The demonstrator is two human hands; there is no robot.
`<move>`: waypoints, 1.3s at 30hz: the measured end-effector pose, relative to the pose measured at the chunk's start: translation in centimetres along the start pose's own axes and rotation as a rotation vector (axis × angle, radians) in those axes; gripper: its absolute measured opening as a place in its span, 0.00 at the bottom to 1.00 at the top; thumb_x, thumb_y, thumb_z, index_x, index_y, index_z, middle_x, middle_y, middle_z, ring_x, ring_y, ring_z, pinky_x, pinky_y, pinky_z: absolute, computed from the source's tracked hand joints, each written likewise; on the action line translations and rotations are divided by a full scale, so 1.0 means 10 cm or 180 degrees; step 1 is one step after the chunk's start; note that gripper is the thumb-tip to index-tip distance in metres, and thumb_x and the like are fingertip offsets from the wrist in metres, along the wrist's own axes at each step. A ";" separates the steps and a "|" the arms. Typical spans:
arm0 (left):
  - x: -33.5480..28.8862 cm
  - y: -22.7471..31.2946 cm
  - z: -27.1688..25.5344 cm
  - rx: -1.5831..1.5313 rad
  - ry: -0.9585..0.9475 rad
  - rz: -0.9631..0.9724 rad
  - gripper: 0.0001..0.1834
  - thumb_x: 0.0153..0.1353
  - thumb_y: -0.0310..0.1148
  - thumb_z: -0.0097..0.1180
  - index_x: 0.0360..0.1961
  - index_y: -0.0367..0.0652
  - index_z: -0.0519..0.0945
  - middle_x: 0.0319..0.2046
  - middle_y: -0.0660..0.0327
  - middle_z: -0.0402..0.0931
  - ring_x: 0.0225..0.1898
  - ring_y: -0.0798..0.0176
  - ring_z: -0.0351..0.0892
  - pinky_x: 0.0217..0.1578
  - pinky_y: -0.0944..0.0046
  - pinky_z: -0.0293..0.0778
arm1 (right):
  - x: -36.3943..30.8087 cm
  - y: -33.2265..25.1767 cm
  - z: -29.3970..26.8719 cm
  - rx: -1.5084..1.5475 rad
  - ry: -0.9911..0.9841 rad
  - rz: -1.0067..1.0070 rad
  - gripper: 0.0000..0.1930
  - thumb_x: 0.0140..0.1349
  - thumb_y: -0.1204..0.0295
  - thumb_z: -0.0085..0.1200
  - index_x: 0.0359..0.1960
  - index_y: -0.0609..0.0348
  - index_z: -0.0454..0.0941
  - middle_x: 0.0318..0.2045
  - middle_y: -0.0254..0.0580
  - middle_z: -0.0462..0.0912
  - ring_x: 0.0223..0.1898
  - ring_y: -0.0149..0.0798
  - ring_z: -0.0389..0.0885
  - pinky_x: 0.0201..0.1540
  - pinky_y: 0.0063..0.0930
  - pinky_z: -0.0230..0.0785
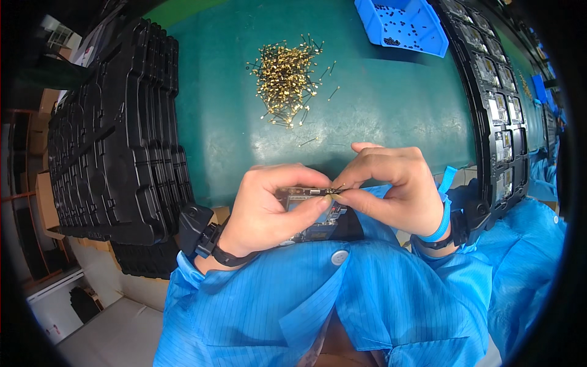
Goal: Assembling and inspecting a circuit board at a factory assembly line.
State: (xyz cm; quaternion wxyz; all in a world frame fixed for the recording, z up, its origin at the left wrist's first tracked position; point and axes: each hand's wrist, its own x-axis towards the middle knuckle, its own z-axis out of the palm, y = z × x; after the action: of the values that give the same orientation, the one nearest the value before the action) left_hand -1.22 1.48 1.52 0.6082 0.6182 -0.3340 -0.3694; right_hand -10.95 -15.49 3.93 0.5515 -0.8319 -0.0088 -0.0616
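Note:
My left hand [264, 208] grips a circuit board [319, 233] along its edge, thumb on the near side and fingers on the far side. The board is held tilted close to my body, and the left thumb and palm cover part of it. At the board's upper right corner, my right hand [396, 183] pinches a short thin black cable [340, 188] between thumb and index finger. Both hands' fingertips nearly meet there. Whether the cable's end is joined to the board is hidden by the fingers.
A pile of short black cables with gold ends [286, 78] lies on the green mat [391, 104], a few strays beside it. A blue bin [406, 27] of small black parts stands at the far right. Stacked black trays [116, 134] rise at left; a tray of boards [498, 110] lines the right.

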 end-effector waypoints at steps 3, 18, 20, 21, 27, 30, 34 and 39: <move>-0.01 0.00 0.00 0.0034 -0.0031 0.0014 0.09 0.48 0.24 0.57 0.32 0.34 0.78 0.28 0.58 0.78 0.31 0.71 0.75 0.32 0.72 0.70 | 0.01 0.00 0.01 0.0107 0.0045 -0.0186 0.05 0.44 0.80 0.56 0.25 0.62 0.77 0.23 0.42 0.78 0.25 0.39 0.75 0.26 0.26 0.68; -0.02 0.04 0.01 0.0189 0.0008 0.0052 0.09 0.46 0.22 0.58 0.31 0.34 0.78 0.27 0.58 0.77 0.31 0.69 0.76 0.32 0.71 0.69 | 0.01 -0.03 -0.01 0.0033 0.0002 -0.0098 0.05 0.44 0.79 0.56 0.25 0.62 0.78 0.22 0.42 0.78 0.23 0.38 0.75 0.28 0.26 0.68; -0.02 0.04 0.03 0.0206 0.0017 0.0062 0.09 0.46 0.22 0.58 0.31 0.34 0.78 0.27 0.57 0.77 0.31 0.69 0.76 0.32 0.71 0.70 | 0.00 -0.01 0.00 -0.0003 0.0023 -0.0187 0.05 0.44 0.79 0.56 0.25 0.61 0.78 0.22 0.42 0.78 0.23 0.39 0.75 0.32 0.27 0.68; -0.03 0.04 0.03 0.0150 0.0037 0.0104 0.09 0.45 0.22 0.58 0.31 0.34 0.78 0.27 0.57 0.77 0.30 0.69 0.76 0.31 0.71 0.70 | 0.00 0.00 0.00 -0.0039 0.0042 -0.0278 0.04 0.44 0.79 0.56 0.25 0.61 0.78 0.22 0.41 0.78 0.22 0.39 0.75 0.35 0.28 0.68; -0.03 0.04 0.04 0.0082 0.0063 0.0194 0.08 0.45 0.21 0.58 0.30 0.34 0.78 0.26 0.57 0.77 0.29 0.68 0.76 0.30 0.71 0.70 | -0.01 -0.03 -0.03 -0.0127 -0.0078 -0.0067 0.05 0.42 0.79 0.59 0.23 0.56 0.79 0.24 0.34 0.81 0.29 0.34 0.80 0.53 0.44 0.57; -0.03 0.03 0.04 0.0025 0.0033 0.0238 0.08 0.45 0.22 0.58 0.30 0.34 0.77 0.26 0.57 0.77 0.29 0.69 0.76 0.30 0.71 0.70 | -0.01 -0.05 -0.02 -0.0090 -0.0030 -0.0033 0.05 0.42 0.80 0.58 0.23 0.56 0.79 0.24 0.34 0.81 0.28 0.34 0.79 0.54 0.44 0.57; -0.01 0.00 0.02 0.0170 0.0002 0.0235 0.08 0.46 0.22 0.58 0.31 0.34 0.77 0.27 0.58 0.77 0.30 0.70 0.76 0.31 0.72 0.70 | -0.01 -0.03 -0.03 -0.0089 -0.0055 -0.0002 0.06 0.42 0.80 0.58 0.23 0.56 0.79 0.24 0.34 0.81 0.28 0.34 0.79 0.54 0.44 0.57; 0.00 -0.02 0.00 0.0015 0.0022 -0.0031 0.09 0.48 0.24 0.57 0.33 0.34 0.77 0.29 0.59 0.77 0.32 0.72 0.75 0.32 0.72 0.70 | 0.03 0.00 -0.05 -0.0149 -0.0109 -0.0099 0.07 0.45 0.80 0.56 0.28 0.62 0.77 0.22 0.40 0.79 0.25 0.37 0.78 0.40 0.29 0.69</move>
State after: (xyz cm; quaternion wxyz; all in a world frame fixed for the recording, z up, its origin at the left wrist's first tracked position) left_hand -1.22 1.44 1.34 0.6060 0.6225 -0.3297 -0.3695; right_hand -10.72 -16.01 4.16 0.5306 -0.8452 -0.0297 -0.0561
